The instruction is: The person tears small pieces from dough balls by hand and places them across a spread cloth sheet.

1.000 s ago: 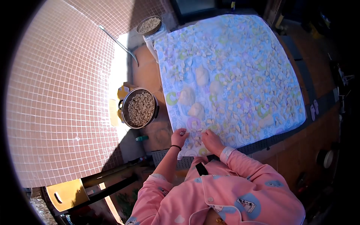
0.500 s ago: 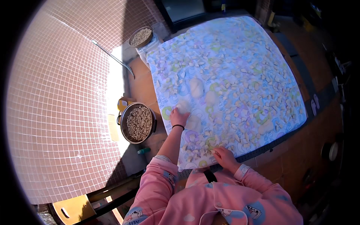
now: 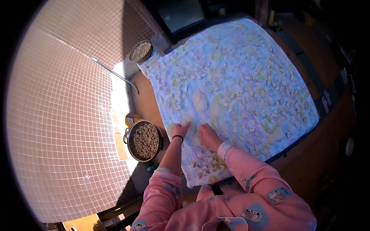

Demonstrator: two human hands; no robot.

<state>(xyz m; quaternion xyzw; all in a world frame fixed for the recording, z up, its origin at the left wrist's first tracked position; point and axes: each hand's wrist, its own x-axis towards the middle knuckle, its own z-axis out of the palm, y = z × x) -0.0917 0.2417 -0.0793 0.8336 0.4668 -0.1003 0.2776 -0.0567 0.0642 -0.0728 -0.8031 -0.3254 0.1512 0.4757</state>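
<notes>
A patterned cloth [image 3: 231, 169] covers a wide table and bears many small pale pieces. Near its left front edge, my left hand [image 3: 179, 130] touches a whitish lump [image 3: 187, 118], thumb and fingers apart. Just right of it, my right hand [image 3: 208, 135] has its fingers curled downward at the edge of another pale lump; what they hold, if anything, is hidden. A larger pale lump [image 3: 200, 101] lies beyond both hands. Closer to my body is a cluster of small cut pieces [image 3: 208, 164] on the cloth.
To the left, a metal pot [image 3: 145, 141] of pale chunks stands by a yellow box [image 3: 132, 118]. A round bowl [image 3: 141, 51] of similar chunks rests on a white stand [image 3: 151, 61]. The tiled wall [image 3: 69, 115] rises at the left; slippers [image 3: 326, 101] lie at the right.
My right hand has moved forward and left, away from the small pieces, to beside my left hand. My left hand stays at the lump. The view has shifted and turned slightly.
</notes>
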